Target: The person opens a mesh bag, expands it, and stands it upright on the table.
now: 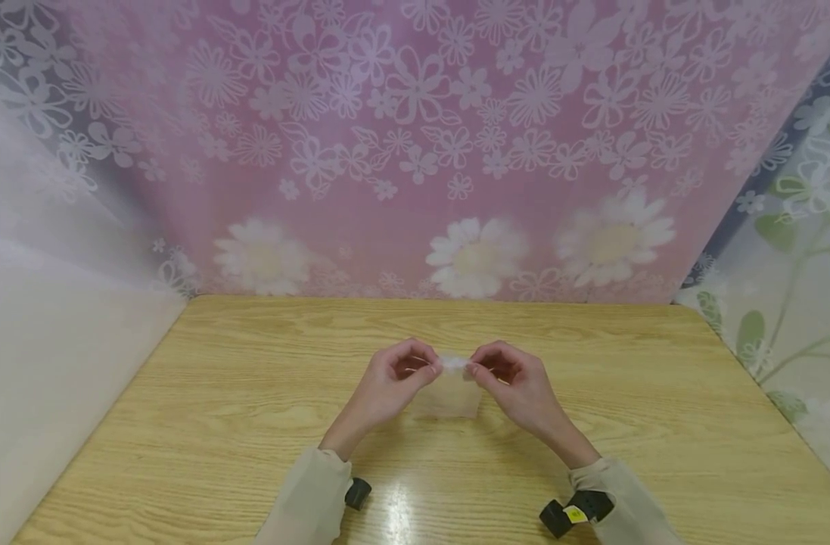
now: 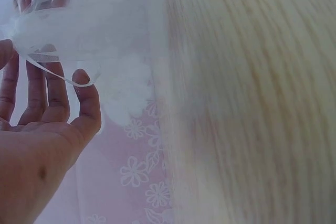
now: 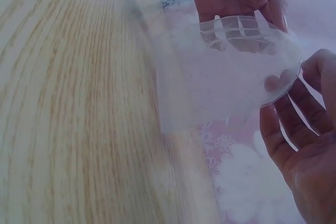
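Note:
A sheer white drawstring pouch (image 1: 447,400) hangs between the two hands over the middle of the table. My left hand (image 1: 393,382) pinches one upper corner of it between thumb and forefinger. At the opposite corner, my right hand (image 1: 523,387) pinches the same gathered top edge. A thin white cord (image 2: 59,76) loops from the pouch past the left fingers in the left wrist view. Through the see-through pouch (image 3: 210,85), fingertips show in the right wrist view. Whether its bottom edge touches the table cannot be told.
The wood-grain table (image 1: 251,424) stretches out on all sides of the hands. A pink flowered curtain (image 1: 387,189) hangs at its back edge, with pale cloth (image 1: 54,318) on the left and leaf-patterned cloth (image 1: 789,303) on the right.

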### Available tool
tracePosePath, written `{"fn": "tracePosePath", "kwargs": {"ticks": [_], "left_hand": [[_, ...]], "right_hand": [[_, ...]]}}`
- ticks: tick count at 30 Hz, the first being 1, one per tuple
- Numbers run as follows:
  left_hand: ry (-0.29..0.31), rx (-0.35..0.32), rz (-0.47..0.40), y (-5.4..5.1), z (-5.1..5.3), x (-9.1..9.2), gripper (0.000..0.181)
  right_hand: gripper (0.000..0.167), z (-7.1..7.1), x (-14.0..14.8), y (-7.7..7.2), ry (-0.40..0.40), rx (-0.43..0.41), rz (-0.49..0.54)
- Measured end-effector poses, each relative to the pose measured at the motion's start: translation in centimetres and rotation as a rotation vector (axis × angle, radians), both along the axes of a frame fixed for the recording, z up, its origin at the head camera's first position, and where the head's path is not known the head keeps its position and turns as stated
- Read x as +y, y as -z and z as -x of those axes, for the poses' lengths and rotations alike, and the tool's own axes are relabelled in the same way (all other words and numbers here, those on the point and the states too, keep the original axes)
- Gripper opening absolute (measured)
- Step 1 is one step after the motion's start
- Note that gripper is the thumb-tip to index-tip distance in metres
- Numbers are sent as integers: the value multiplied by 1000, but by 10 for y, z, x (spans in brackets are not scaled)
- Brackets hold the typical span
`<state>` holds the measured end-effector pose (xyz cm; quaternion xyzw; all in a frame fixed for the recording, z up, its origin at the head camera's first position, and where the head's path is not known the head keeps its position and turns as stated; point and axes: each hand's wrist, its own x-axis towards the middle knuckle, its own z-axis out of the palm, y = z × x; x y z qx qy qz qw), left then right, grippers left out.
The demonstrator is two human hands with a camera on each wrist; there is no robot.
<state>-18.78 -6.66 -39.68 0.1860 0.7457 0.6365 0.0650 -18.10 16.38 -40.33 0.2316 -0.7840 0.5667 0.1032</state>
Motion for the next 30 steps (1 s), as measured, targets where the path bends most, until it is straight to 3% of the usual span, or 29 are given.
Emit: {"fn": "tracePosePath", "kwargs": {"ticks": [15, 30], "left_hand": [[-14, 24, 21, -1, -2, -1, 9], [-16, 29, 19, 3, -1, -3, 10]], "right_hand": [[8, -3, 3, 0, 28, -46, -28], [8, -3, 3, 1, 19, -37, -27]]}}
